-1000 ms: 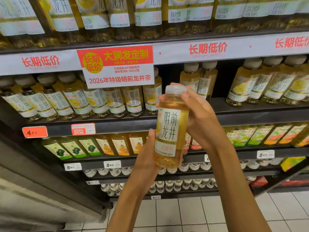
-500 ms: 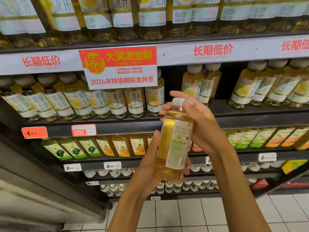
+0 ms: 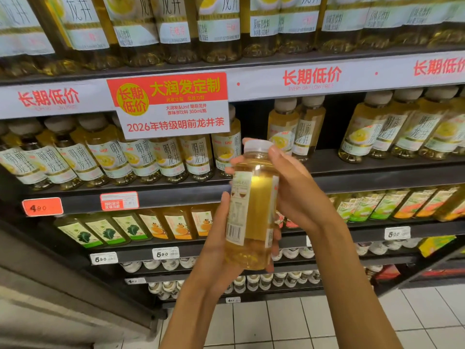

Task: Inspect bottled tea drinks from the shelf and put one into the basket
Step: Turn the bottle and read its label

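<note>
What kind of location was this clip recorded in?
Most likely a supermarket drinks aisle: shelves packed with rows of bottled tea, price tags on the shelf edges, and a red promotional sign.

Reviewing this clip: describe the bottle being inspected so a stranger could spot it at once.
Start at the red-and-white promo sign on the shelf edge; just below and right of it, both hands lift one tea bottle in front of the shelves. Unlike the shelved rows, it shows its barcode and the clear gap in its label.
</note>
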